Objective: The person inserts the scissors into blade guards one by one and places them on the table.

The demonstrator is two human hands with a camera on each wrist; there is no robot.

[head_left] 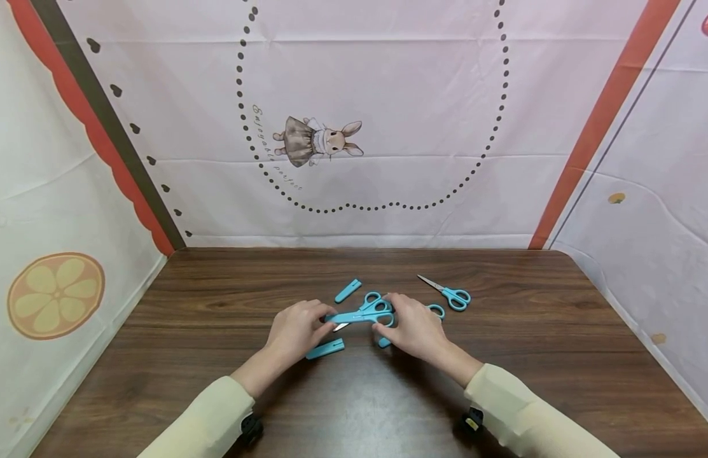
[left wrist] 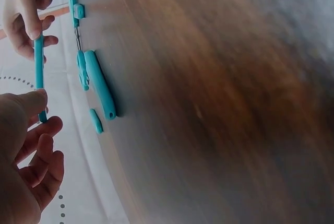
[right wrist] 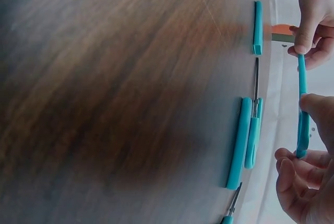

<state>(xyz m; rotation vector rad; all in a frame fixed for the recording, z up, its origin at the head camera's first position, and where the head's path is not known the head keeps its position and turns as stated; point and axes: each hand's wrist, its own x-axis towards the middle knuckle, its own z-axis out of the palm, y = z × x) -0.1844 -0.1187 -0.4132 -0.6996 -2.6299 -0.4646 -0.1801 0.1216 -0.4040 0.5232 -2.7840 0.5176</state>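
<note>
Both hands hold a pair of light-blue scissors (head_left: 382, 312), raised over the table, its blades inside a matching blue cover (head_left: 354, 317). My left hand (head_left: 299, 327) pinches the covered tip between thumb and fingers. On the other end, my right hand (head_left: 413, 324) grips the handle loops. Seen edge-on in the right wrist view, the held scissors (right wrist: 302, 114) look like a thin blue bar between the hands. Below them, an uncovered silver blade (head_left: 341, 327) shows in part. Another blue handle loop (head_left: 436, 311) peeks out beside the right hand, the remainder hidden.
Uncovered scissors (head_left: 458, 298) lie at the right with the blade pointing up-left. Loose blue covers lie behind the hands (head_left: 348, 291), in front of the left hand (head_left: 325, 348) and by the right hand (head_left: 384, 343). Printed cloth walls enclose the wooden table (head_left: 245, 267).
</note>
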